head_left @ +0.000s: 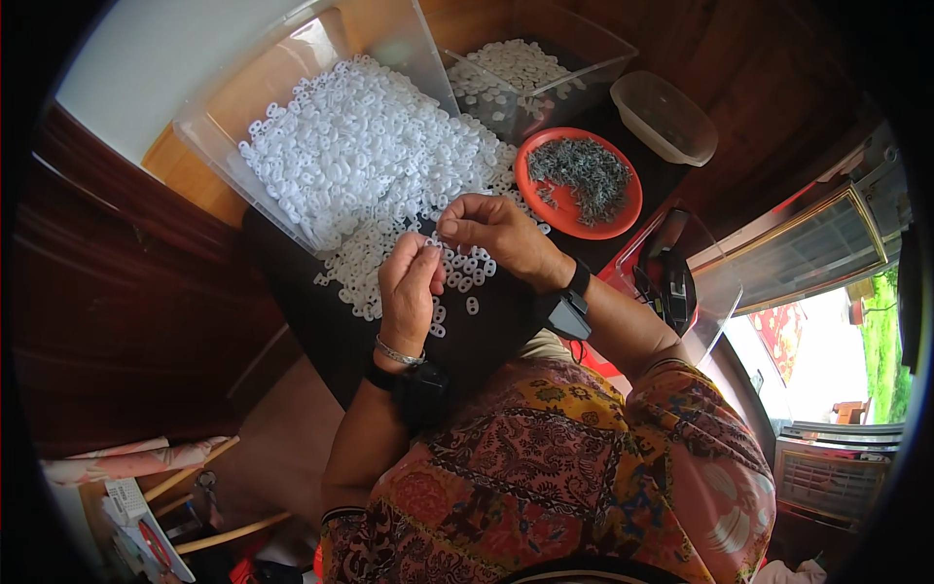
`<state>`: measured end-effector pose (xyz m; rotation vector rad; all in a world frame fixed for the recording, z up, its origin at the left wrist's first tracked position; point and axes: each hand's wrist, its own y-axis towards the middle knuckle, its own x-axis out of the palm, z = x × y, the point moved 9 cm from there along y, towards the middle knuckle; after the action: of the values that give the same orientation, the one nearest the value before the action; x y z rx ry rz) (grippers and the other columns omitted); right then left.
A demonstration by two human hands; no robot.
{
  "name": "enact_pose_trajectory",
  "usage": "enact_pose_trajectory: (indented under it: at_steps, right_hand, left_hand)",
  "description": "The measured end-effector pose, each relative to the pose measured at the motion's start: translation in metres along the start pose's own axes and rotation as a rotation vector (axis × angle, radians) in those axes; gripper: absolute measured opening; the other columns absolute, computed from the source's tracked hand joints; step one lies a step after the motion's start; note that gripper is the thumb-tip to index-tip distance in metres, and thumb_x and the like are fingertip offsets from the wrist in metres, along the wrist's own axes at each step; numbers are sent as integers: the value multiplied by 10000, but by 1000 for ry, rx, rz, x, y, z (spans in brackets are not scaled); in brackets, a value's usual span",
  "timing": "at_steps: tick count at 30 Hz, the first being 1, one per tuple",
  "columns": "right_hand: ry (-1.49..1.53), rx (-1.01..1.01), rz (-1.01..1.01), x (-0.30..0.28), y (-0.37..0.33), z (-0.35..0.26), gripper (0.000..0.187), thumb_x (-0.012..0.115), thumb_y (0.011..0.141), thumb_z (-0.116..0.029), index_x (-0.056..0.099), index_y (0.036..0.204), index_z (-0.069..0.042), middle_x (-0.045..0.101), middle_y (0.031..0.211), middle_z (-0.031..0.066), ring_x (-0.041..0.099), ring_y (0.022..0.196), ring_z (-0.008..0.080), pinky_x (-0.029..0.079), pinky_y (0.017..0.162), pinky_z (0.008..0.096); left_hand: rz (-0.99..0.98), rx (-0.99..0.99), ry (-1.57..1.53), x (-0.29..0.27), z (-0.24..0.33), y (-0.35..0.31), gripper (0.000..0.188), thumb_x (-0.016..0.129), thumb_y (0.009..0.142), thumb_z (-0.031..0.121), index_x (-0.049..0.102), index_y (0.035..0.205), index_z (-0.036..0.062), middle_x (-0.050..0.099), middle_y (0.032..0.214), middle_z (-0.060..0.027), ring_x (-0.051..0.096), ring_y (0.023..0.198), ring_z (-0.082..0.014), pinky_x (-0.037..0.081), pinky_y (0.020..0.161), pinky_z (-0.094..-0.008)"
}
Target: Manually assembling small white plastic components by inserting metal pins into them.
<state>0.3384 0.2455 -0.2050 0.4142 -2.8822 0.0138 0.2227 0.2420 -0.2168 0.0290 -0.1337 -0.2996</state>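
- Here, the left hand [409,287] and the right hand [496,234] meet over a dark table [321,321], fingertips pinched together on a small white plastic ring [435,240] held between them; the piece is too small to tell more about it.
- Just beneath the hands, loose white rings [465,271] lie scattered on the dark surface, a few strays nearer to the person.
- Farther and to the left, a large clear plastic tub [209,131] lies tipped on its side, and a heap of white rings [360,156] spills out of its mouth toward the hands.
- Beyond it on the far side stands a second clear tub [593,49] holding more white rings.
- To the right of the hands sits an orange plate [623,209] with a pile of small grey metal pieces [582,173] on it.
- Farther right, an upturned clear bowl [664,117] rests on the table, apart from the plate.
- Each wrist carries a black band; the left one also has a thin silver bracelet [397,353].
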Motion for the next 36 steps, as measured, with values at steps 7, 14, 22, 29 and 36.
enact_pose_trajectory:
  at_steps: [7, 14, 22, 29, 36]
  right_hand:
    - [29, -34, -20, 2, 1, 4, 144, 600, 910, -158, 599, 949, -20, 606, 870, -9, 544, 803, 55, 446, 741, 206]
    - [15, -29, -2, 1, 0, 6, 151, 596, 915, -166, 596, 952, -20, 601, 866, -11, 535, 793, 53, 441, 737, 205]
    - [-13, -28, 3, 1, 0, 8, 119, 585, 917, -129, 589, 942, -13, 603, 879, -4, 546, 843, 63, 443, 783, 214]
    - [-152, -104, -17, 3, 0, 6, 112, 577, 920, -114, 584, 946, -6, 602, 881, -5, 537, 847, 58, 440, 785, 216]
    - [-88, -77, 37, -4, 1, 6, 114, 578, 919, -115, 583, 947, -4, 598, 887, -6, 534, 847, 58, 441, 780, 217]
  left_hand:
    - [-23, -21, 14, 2, -1, 0, 163, 485, 913, 169, 505, 780, 77, 480, 672, 33, 423, 592, -35, 346, 511, -177]
    - [-5, -30, 20, 2, -3, -1, 152, 486, 910, 152, 511, 790, 61, 483, 654, 26, 427, 573, -36, 354, 499, -180]
    - [16, -29, 24, -1, -5, 0, 142, 492, 905, 137, 518, 798, 47, 479, 636, 22, 424, 551, -38, 356, 485, -186]
    - [17, -50, 27, 0, -5, -1, 153, 482, 913, 151, 509, 791, 62, 464, 635, 34, 402, 547, -31, 331, 482, -181]
    - [23, -63, 59, -2, -5, 2, 173, 470, 914, 148, 495, 759, 76, 441, 628, 41, 362, 537, -32, 295, 483, -183]
